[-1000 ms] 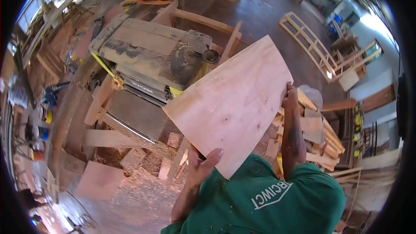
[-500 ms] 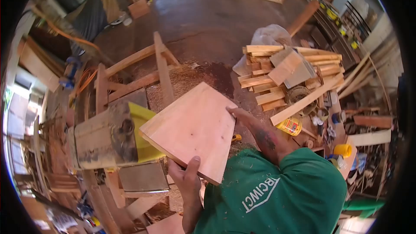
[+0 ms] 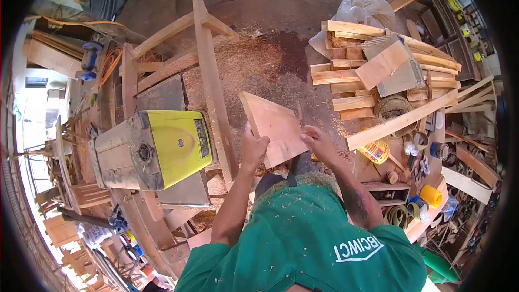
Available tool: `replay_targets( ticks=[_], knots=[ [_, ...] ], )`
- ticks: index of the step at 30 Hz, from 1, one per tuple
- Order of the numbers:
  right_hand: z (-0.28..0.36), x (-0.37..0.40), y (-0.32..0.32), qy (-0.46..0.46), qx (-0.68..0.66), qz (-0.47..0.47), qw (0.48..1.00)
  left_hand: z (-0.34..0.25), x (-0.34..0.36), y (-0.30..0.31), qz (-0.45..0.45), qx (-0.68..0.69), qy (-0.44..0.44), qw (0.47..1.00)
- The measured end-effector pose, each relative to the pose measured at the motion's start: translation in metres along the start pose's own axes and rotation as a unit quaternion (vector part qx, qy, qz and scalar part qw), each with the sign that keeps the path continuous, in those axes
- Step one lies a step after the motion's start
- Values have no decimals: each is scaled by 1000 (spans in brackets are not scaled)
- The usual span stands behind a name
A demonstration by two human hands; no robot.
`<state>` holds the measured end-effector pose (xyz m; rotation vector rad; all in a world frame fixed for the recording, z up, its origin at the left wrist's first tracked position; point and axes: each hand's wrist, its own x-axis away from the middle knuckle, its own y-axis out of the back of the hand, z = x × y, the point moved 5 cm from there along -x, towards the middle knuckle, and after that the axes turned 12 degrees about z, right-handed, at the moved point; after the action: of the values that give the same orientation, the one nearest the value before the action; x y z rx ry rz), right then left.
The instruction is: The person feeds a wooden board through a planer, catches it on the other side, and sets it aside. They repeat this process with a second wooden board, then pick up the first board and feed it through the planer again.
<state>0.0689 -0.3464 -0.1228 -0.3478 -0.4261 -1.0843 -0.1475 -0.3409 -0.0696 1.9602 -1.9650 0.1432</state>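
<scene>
A wooden board (image 3: 275,130) with a pale reddish face is held in front of my body, tilted so that its left edge stands higher. My left hand (image 3: 254,148) grips its lower left edge, thumb on the face. My right hand (image 3: 318,143) is closed at the right edge, fingers on the rim. To the left of the board is a thickness planer (image 3: 178,143) with a yellow-green cover and a dusty grey side. The board is apart from the planer. Wood shavings lie on my green shirt (image 3: 303,232).
A wooden frame (image 3: 208,75) stands beyond the planer. At right, a stack of timber pieces (image 3: 351,75) carries a flat offcut (image 3: 384,65). A yellow tub (image 3: 374,151) and a yellow roll (image 3: 431,196) lie nearer. Shavings (image 3: 259,59) cover the floor ahead.
The board has moved down and away from the camera and is turned more on edge. My right hand has shifted lower along its side. More of the planer's yellow-green cover shows.
</scene>
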Motion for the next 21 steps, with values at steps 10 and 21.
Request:
replay_targets(
  ticks=[10, 21],
  knots=[
    [-16, 49, -25, 3, 55, -15, 998, 0, 77, -15, 14, -151, 77, 985],
    [-154, 186, -74, -111, 92, -31, 989, 218, 131, -10, -116, -121, 60, 984]
  ],
)
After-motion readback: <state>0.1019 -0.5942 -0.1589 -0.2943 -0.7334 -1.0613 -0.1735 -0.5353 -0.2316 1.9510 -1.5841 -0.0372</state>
